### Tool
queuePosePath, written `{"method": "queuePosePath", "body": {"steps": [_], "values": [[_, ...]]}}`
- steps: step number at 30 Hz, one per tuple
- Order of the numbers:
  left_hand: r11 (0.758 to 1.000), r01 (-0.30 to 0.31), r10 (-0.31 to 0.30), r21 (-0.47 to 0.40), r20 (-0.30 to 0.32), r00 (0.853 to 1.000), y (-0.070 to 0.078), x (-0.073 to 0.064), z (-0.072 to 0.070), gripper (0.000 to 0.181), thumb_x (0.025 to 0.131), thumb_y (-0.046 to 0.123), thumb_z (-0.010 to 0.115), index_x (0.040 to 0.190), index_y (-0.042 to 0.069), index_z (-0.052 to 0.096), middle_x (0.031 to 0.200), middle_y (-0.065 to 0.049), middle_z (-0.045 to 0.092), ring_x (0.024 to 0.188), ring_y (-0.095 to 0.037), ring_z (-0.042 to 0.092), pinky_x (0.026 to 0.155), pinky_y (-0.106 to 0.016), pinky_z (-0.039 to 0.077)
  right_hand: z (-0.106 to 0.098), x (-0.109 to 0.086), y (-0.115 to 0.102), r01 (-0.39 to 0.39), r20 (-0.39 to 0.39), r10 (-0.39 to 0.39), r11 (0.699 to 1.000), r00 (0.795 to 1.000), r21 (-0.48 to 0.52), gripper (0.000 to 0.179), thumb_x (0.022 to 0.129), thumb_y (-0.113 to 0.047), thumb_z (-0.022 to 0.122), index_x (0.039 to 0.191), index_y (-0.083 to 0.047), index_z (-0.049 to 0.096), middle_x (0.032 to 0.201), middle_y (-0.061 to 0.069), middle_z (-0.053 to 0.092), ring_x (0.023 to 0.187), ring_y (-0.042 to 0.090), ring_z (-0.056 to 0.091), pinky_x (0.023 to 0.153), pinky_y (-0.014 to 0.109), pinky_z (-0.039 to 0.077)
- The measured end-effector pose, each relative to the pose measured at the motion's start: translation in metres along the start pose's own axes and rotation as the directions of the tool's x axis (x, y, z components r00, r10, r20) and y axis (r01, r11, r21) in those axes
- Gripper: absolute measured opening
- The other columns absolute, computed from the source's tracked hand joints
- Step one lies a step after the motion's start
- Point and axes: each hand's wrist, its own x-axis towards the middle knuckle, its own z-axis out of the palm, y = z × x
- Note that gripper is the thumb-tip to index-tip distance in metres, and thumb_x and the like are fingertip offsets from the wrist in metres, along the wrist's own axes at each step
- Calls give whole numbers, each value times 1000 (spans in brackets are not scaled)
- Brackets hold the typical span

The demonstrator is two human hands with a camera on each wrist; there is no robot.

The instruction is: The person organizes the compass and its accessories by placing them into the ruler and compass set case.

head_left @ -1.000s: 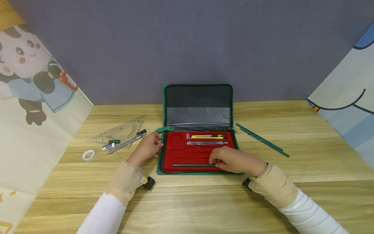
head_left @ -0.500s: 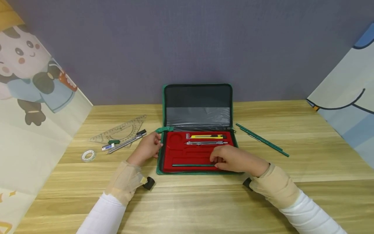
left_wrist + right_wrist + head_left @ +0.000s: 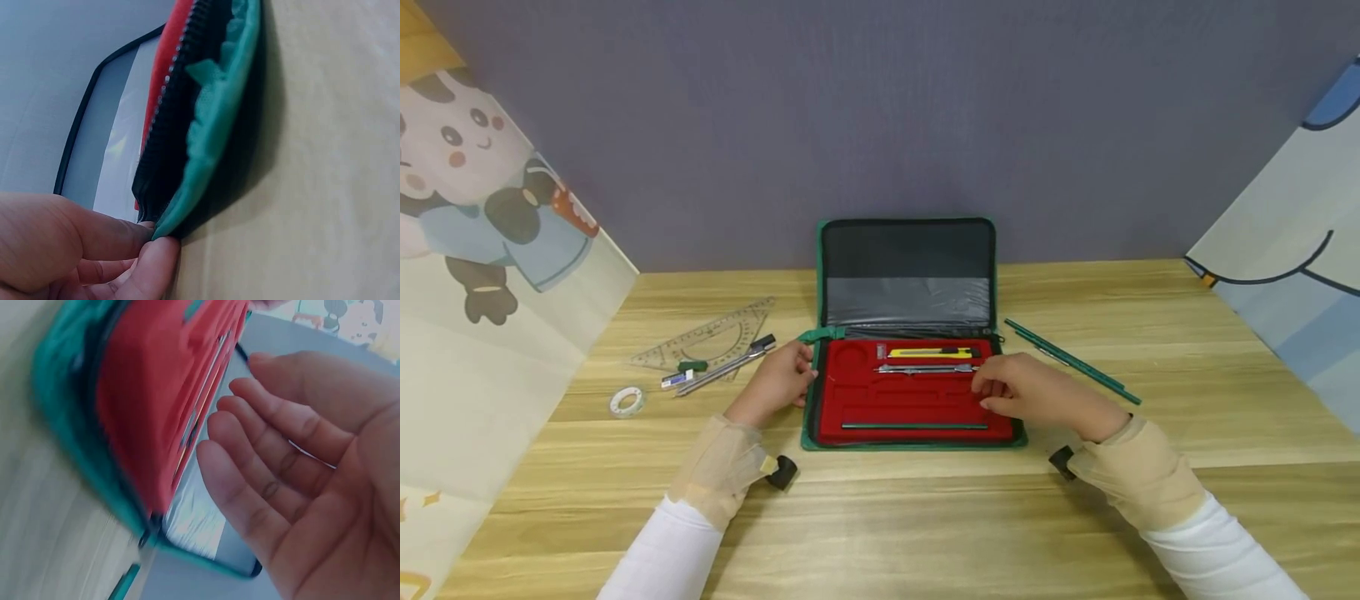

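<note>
An open zip case [image 3: 917,446] with a green edge and red moulded lining lies on the table, lid raised at the back. Between thumb and finger, my left hand [image 3: 778,375] pinches its left edge; the left wrist view shows the green rim [image 3: 212,134] beside the zip. A slim green pencil [image 3: 913,427] lies in the front slot. Behind it are a silver metal drawing instrument [image 3: 928,369] and a yellow utility knife [image 3: 925,353]. My right hand [image 3: 1033,392], fingers loosely bent and holding nothing, hovers over the case's right side.
Green pencils [image 3: 1086,368] lie on the table right of the case. To the left are a clear set square [image 3: 658,348], a silver instrument with a black end [image 3: 722,367], an eraser [image 3: 676,380], a small green block [image 3: 692,365] and a tape roll [image 3: 617,405].
My right hand has left the green pencil in the front slot and moved right and slightly back, leaving the whole pencil visible. My left hand stays at the case edge.
</note>
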Motion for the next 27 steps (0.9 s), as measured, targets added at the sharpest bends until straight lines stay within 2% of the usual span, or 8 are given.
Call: {"method": "queuePosePath", "body": {"steps": [6,10,14,27], "values": [[1000,5,-5,-1,1,1000,-1,1,2,21,93,0,53,112,-4,47,88,-15,55,58,-17,54,49,-28,52,-21,-17,17,-83,-79,82,996,994,-18,12,85,-4,67,98,-4,65,87,-2,63,73,7,57,62,24,50],[1000,8,-8,-2,1,1000,0,0,2,20,93,0,53,112,-4,47,88,-15,55,58,-17,54,49,-28,52,-34,-28,28,-138,-157,135,990,978,-6,13,84,-2,67,97,-2,65,83,-2,64,73,7,57,62,24,50],[1000,8,-8,-8,4,1000,1,-1,2,20,93,-1,53,112,-4,47,88,-15,55,57,-17,54,49,-28,52,-40,-40,38,-168,-202,168,986,965,16,14,84,-3,68,98,0,65,83,0,65,74,7,58,62,24,51],[1000,8,-8,-17,3,1000,2,0,0,19,93,-1,53,111,-4,47,87,-15,54,58,-17,54,49,-28,51,-48,-60,62,-261,-210,242,963,947,-69,12,86,-2,65,98,1,65,82,-1,63,74,14,58,63,28,50]]}}
